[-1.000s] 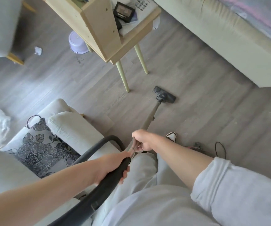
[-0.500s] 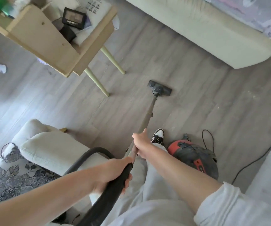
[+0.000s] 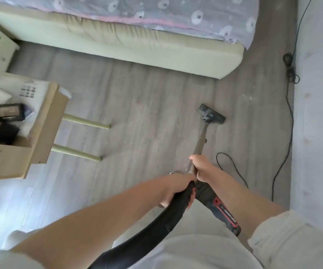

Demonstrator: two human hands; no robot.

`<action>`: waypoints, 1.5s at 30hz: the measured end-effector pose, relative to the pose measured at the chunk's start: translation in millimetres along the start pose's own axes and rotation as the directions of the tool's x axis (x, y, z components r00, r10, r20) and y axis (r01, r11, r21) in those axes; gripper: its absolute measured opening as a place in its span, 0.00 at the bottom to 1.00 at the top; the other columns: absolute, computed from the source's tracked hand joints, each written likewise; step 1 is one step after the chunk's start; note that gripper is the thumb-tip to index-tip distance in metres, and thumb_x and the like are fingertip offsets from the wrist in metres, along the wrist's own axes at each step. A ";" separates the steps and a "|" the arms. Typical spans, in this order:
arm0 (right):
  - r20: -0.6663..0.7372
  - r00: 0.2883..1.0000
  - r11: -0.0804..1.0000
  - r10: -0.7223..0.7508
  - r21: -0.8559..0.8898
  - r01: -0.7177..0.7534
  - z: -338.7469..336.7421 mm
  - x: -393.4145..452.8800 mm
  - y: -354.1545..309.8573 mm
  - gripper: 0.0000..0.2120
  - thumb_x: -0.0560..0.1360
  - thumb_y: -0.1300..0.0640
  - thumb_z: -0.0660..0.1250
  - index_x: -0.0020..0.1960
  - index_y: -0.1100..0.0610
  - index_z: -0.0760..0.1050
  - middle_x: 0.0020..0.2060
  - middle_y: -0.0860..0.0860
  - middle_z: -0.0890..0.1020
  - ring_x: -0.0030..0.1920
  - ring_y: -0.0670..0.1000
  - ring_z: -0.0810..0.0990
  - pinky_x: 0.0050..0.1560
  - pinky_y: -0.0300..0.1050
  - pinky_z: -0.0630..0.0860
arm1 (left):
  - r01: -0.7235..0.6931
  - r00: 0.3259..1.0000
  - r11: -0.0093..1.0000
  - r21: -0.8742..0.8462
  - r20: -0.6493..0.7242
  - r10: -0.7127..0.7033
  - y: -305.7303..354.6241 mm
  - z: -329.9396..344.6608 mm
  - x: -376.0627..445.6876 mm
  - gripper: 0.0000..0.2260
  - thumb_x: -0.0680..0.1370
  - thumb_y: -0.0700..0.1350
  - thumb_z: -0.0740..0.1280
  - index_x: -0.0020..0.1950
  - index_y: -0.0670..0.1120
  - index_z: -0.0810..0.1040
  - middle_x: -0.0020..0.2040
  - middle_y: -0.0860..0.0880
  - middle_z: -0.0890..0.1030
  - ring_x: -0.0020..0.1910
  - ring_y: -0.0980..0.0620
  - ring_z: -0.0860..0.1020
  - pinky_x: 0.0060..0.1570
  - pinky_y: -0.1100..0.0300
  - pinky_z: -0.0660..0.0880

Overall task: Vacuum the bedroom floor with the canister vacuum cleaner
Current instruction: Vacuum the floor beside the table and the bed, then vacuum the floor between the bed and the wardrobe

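Observation:
The dark floor nozzle (image 3: pixel 211 114) lies flat on the grey wood floor (image 3: pixel 141 117), just in front of the bed's corner. A metal wand (image 3: pixel 201 144) runs from it back to my hands. My right hand (image 3: pixel 203 167) grips the wand's lower end. My left hand (image 3: pixel 178 191) grips the black hose handle (image 3: pixel 176 206) just behind it. The black hose (image 3: pixel 137 243) curves down to the lower left. The red and black canister (image 3: pixel 221 210) sits under my right forearm, mostly hidden.
A bed (image 3: pixel 137 51) with a patterned grey cover spans the top. A wooden side table (image 3: pixel 40 136) on pale legs, with boxes and papers on it, stands at left. The black power cord (image 3: pixel 287 113) trails along the white wall (image 3: pixel 317 113) at right.
The view has swung to the right: the side table slid to the left edge and the armchair left the frame. The nozzle now lies nearer the bed's corner. Both hands keep their hold.

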State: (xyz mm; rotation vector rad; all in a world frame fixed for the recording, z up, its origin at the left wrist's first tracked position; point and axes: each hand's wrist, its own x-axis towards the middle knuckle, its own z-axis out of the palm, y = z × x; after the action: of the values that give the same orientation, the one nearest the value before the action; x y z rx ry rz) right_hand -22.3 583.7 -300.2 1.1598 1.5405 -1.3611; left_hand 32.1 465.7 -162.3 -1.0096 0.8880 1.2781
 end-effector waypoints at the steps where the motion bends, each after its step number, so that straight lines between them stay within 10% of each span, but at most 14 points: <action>1: 0.000 1.000 0.999 0.024 0.028 -0.024 -8.6 1.0 -10.8 0.07 0.79 0.59 0.62 0.56 0.60 0.70 0.44 0.57 0.77 0.39 0.54 0.77 0.34 0.46 0.75 | -0.014 1.000 1.000 0.006 0.004 0.014 12.0 7.1 -0.2 0.13 0.81 0.51 0.66 0.42 0.44 0.73 0.30 0.47 0.76 0.22 0.53 0.74 0.23 0.63 0.74; 9: 0.089 0.994 0.959 0.064 0.271 -0.086 -5.8 5.5 -94.6 0.06 0.82 0.57 0.58 0.51 0.59 0.68 0.38 0.54 0.72 0.35 0.51 0.72 0.35 0.45 0.72 | -0.154 0.988 0.958 0.240 0.064 0.142 83.2 -8.5 -57.5 0.25 0.80 0.61 0.68 0.66 0.43 0.72 0.48 0.39 0.87 0.44 0.42 0.87 0.40 0.52 0.85; 21: 0.058 0.997 0.888 0.044 0.455 -0.065 2.0 -6.6 -209.7 0.08 0.82 0.57 0.56 0.58 0.60 0.64 0.44 0.57 0.73 0.37 0.54 0.76 0.33 0.47 0.77 | -0.228 0.973 0.835 0.502 0.084 0.215 188.7 -29.7 -116.1 0.17 0.79 0.61 0.68 0.52 0.46 0.75 0.32 0.51 0.79 0.27 0.53 0.75 0.30 0.62 0.75; 27: 0.021 0.999 0.835 0.030 0.549 -0.036 -36.6 -5.6 -255.7 0.10 0.82 0.58 0.56 0.61 0.59 0.60 0.57 0.60 0.68 0.36 0.55 0.77 0.31 0.46 0.79 | -0.229 0.972 0.836 0.499 0.077 0.221 238.0 21.3 -110.7 0.17 0.78 0.60 0.71 0.46 0.46 0.76 0.32 0.50 0.79 0.25 0.53 0.75 0.28 0.63 0.75; 32: 0.042 0.997 0.808 0.064 0.584 -0.076 -96.7 28.3 -300.6 0.09 0.81 0.55 0.58 0.56 0.59 0.64 0.40 0.57 0.74 0.32 0.52 0.75 0.26 0.42 0.78 | -0.225 0.968 0.793 0.566 0.037 0.248 292.1 83.8 -89.5 0.16 0.78 0.59 0.71 0.48 0.46 0.77 0.31 0.50 0.80 0.24 0.54 0.75 0.27 0.64 0.75; 45: 0.155 0.988 0.824 0.005 0.559 -0.092 -310.7 110.7 -459.1 0.11 0.82 0.53 0.59 0.60 0.59 0.62 0.45 0.58 0.72 0.33 0.53 0.75 0.29 0.43 0.78 | -0.198 0.965 0.845 0.497 -0.053 0.257 446.4 317.7 -53.3 0.14 0.79 0.56 0.71 0.45 0.47 0.77 0.29 0.50 0.78 0.23 0.53 0.74 0.24 0.66 0.73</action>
State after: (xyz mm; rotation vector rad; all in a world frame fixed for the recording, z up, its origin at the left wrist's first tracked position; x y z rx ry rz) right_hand -485.7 898.5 -224.2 1.3936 1.0096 -1.8964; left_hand -423.8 754.1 -52.8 -0.5884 1.3768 1.1088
